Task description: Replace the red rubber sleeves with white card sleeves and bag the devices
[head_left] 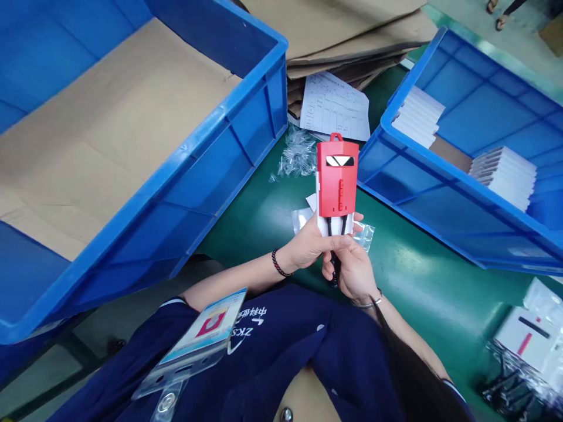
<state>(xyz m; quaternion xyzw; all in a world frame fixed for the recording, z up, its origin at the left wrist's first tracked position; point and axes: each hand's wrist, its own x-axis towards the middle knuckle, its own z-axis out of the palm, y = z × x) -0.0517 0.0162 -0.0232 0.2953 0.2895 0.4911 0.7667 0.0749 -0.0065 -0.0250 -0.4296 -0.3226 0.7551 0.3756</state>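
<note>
A red plastic device point(338, 187) with a hanging loop on top and a small dark-and-white window stands upright in front of me. Behind it shows a white flat piece point(324, 227). My left hand point(311, 239) is closed round the lower part of both, thumb across the front and fingertips showing at the right side. Two black cables point(336, 266) run down from the device's bottom edge. Just below, my right hand point(355, 271) is closed round these cables. A clear plastic bag point(366, 234) lies on the green table behind my hands.
A large blue bin point(246, 135) lined with cardboard stands left. Another blue bin point(422, 205) on the right holds rows of white pieces point(504, 176). Clear plastic scraps point(299, 153), a printed sheet point(336, 105) and stacked cardboard point(352, 35) lie behind. Bagged white devices point(525, 340) lie at right.
</note>
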